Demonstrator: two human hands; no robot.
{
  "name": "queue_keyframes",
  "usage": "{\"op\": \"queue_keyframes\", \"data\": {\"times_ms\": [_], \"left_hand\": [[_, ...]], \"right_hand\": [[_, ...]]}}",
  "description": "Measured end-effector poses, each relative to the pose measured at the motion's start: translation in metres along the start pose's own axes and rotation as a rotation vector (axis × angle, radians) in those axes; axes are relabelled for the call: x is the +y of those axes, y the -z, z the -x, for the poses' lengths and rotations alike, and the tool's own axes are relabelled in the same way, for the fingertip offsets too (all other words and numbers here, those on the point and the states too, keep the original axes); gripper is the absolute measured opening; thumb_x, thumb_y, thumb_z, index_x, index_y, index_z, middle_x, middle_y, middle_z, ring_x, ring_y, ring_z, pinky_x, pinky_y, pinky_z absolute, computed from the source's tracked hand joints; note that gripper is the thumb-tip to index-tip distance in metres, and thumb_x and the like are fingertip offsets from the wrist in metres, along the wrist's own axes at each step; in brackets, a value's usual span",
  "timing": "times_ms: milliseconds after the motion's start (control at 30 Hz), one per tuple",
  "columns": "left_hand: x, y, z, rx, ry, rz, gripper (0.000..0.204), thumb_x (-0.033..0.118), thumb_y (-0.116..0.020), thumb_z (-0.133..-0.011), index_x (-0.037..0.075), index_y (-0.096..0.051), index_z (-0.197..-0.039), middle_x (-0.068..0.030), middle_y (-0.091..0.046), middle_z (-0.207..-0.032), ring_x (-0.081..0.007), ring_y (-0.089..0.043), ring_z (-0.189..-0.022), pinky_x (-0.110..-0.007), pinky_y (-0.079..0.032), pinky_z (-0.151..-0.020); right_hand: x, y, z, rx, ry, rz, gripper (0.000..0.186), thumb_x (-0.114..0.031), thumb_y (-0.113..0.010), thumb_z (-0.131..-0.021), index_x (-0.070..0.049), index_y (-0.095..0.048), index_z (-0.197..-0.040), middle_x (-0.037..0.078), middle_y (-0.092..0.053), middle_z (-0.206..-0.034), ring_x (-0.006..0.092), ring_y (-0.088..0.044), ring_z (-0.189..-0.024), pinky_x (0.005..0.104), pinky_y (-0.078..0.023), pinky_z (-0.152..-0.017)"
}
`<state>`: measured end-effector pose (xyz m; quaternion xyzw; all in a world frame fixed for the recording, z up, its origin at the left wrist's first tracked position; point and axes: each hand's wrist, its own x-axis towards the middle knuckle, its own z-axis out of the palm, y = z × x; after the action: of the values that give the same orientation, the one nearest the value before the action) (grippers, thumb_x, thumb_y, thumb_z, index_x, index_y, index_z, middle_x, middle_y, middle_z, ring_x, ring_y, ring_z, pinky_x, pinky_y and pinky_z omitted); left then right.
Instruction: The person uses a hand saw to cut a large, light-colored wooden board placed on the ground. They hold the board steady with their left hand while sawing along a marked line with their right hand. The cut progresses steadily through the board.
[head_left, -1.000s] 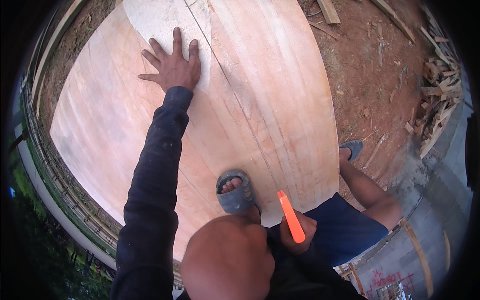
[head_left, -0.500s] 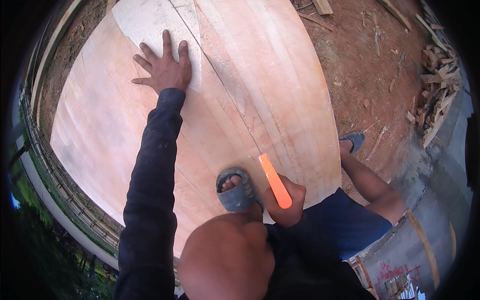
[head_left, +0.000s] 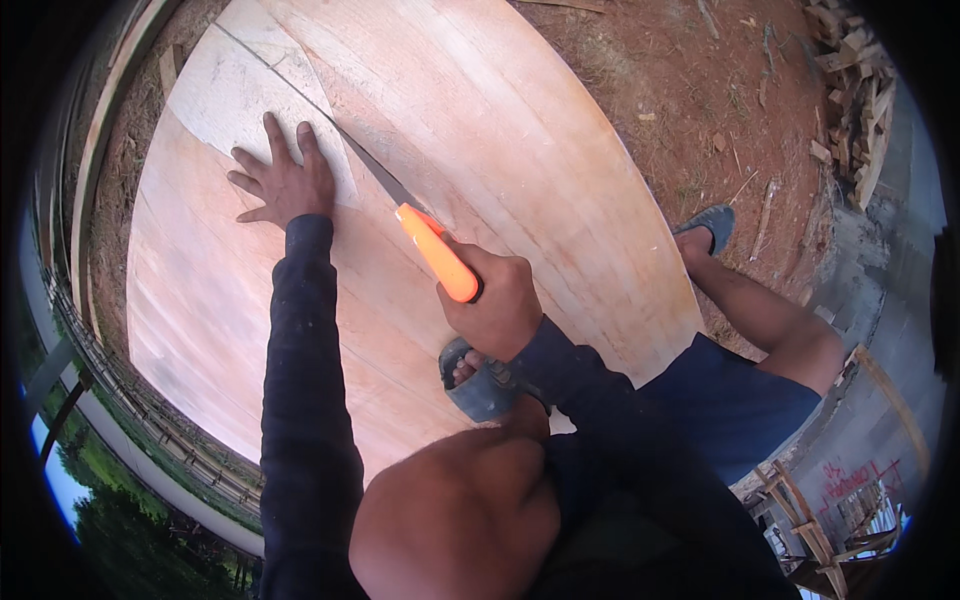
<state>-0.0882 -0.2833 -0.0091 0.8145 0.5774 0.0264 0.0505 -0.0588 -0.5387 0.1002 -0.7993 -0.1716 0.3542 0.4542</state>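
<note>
Head view has the right hand (head_left: 495,300) with its grip clenched round the orange handle (head_left: 438,258) of a saw, while the left hand (head_left: 287,190) has its grip released, palm down with fingers spread on the big wood sheet (head_left: 570,240). The saw's blade (head_left: 372,170) is over the sheet just right of the left hand, pointing toward the far left end.

Progress-wise I'd call the sawing partway. A thin dark line (head_left: 270,68) carries on from the front of the blade close to the far edge, but honestly can't tell if that's a cut or just a mark. The sheet looks like one piece, no part split off, so my guess is there's sawing left.

Materials: the sheet is pinkish tan, streaky grain, edges bowed by the lens, plus a paler patch (head_left: 215,95) partly under the left hand. Handle looks like smooth plastic, blade's grey and narrow. A chunky rubbery sandal (head_left: 485,395) is planted on the sheet. Beside it there's reddish dirt (head_left: 680,120), then a jumble of rough wood scraps (head_left: 850,95).
</note>
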Motion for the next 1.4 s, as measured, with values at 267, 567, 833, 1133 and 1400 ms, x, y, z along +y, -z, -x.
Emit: {"op": "queue_keyframes", "data": {"times_ms": [267,567,833,1133,1400], "left_hand": [[-0.006,0.001,0.004,0.028,-0.013,-0.012,0.063,0.067,-0.035,-0.097,0.039,-0.033,-0.153,-0.0212,-0.013,-0.163,-0.0456,-0.005,-0.151,-0.082,-0.003,-0.105],[0.002,0.000,0.001,0.018,-0.016,0.017,0.064,0.068,-0.035,-0.097,0.039,-0.033,-0.153,-0.0216,-0.013,-0.163,-0.0456,-0.005,-0.151,-0.083,-0.006,-0.103],[-0.003,0.005,0.004,0.024,-0.003,0.018,0.064,0.069,-0.034,-0.097,0.039,-0.033,-0.154,-0.0224,-0.012,-0.163,-0.0456,-0.004,-0.151,-0.082,-0.005,-0.104],[0.006,0.000,0.003,0.000,-0.004,0.011,0.065,0.070,-0.032,-0.097,0.039,-0.032,-0.154,-0.0218,-0.012,-0.163,-0.0454,-0.006,-0.151,-0.081,-0.007,-0.105],[-0.003,0.005,0.003,0.015,0.008,-0.002,0.064,0.068,-0.034,-0.097,0.039,-0.032,-0.154,-0.0217,-0.012,-0.163,-0.0455,-0.005,-0.151,-0.081,-0.006,-0.105]], "right_hand": [[-0.018,0.078,0.137,0.030,0.034,0.107,0.036,0.002,-0.072,-0.080,0.003,-0.069,-0.116,0.018,-0.073,-0.090,0.0268,-0.075,-0.078,0.0322,-0.059,-0.071],[-0.015,-0.010,-0.024,-0.057,-0.041,0.063,0.039,-0.011,-0.068,-0.079,-0.001,-0.067,-0.116,0.020,-0.068,-0.073,0.0361,-0.069,-0.073,0.0436,-0.056,-0.067],[-0.015,0.087,0.150,-0.009,0.071,0.081,0.040,0.002,-0.072,-0.078,0.005,-0.067,-0.118,0.019,-0.073,-0.087,0.0281,-0.075,-0.079,0.0343,-0.059,-0.072],[-0.005,-0.012,-0.027,-0.021,-0.042,0.064,0.035,-0.015,-0.069,-0.078,-0.002,-0.069,-0.110,0.023,-0.067,-0.078,0.0388,-0.068,-0.077,0.0463,-0.055,-0.072],[-0.014,0.083,0.138,0.007,0.053,0.066,0.042,0.001,-0.073,-0.078,0.004,-0.066,-0.120,0.019,-0.073,-0.090,0.0279,-0.075,-0.080,0.0328,-0.060,-0.073]]}}
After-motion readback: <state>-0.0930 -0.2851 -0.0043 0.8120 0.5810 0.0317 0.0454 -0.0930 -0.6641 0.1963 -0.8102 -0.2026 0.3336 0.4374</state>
